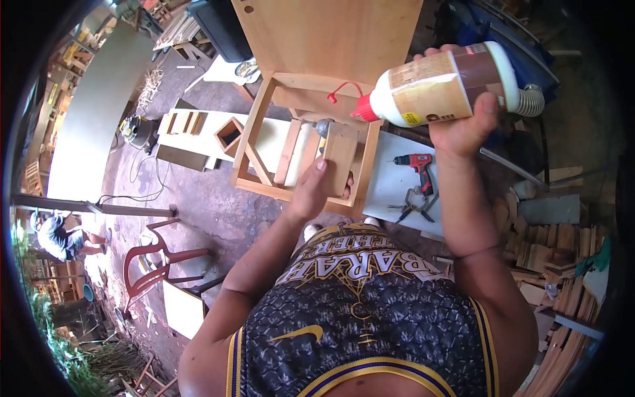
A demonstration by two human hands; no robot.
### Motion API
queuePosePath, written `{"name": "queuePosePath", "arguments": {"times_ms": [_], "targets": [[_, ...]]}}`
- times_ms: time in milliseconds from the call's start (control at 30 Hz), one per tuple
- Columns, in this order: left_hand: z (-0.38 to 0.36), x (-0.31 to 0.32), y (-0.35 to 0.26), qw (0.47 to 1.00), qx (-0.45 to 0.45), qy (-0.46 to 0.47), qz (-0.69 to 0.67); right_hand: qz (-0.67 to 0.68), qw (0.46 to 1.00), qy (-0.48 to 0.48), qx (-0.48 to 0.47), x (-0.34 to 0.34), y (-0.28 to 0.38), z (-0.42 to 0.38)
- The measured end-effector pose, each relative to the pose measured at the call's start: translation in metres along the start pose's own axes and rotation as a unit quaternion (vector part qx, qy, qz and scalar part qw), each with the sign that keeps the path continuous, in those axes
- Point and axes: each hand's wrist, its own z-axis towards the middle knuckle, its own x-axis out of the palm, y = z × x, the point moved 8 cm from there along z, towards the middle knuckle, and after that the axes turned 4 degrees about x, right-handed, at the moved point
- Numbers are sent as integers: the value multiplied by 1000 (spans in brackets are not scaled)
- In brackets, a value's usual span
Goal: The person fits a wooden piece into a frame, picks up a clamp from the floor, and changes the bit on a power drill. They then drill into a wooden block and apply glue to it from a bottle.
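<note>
My right hand [466, 129] is wrapped round a white glue bottle [423, 89] with a brown and tan label. The bottle lies nearly on its side, its red nozzle pointing left over the wooden frame [256, 122]. A red cap on a strap hangs loose beside the nozzle. In my left hand [309, 188] is a small wooden board [342, 153], thumb on its face and fingertips showing at its far edge. The board is tilted inside the frame's opening, just below the nozzle. A loose wooden strip [288, 152] lies to its left.
A red and black cordless drill [421, 169] and a dark plier-like tool [415, 205] lie on a pale panel to the right. Cut wood pieces [184, 124] rest on a white board at left. A brown chair [155, 261] and a seated person [63, 235] are further left.
</note>
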Motion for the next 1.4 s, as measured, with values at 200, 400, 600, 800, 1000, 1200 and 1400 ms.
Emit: {"name": "queuePosePath", "arguments": {"times_ms": [200,400,600,800,1000,1200,1400], "targets": [[-5,26,2,999,10,32,-7,47,996,7,77,-13,-32,-4],[-12,36,-5,999,17,31,-25,56,994,21,87,-9,-30,-7],[-17,36,-5,998,-5,29,-50,83,995,27,47,0,-22,-6],[-21,37,-12,997,-8,49,-53,46,998,42,12,14,-9,-8],[-24,36,-16,997,-8,60,-55,68,995,67,1,26,-2,-10],[-28,37,-20,996,-1,72,-53,42,996,76,-21,31,5,-12],[-30,40,-22,996,3,71,-56,22,996,78,-29,33,9,-11]]}}
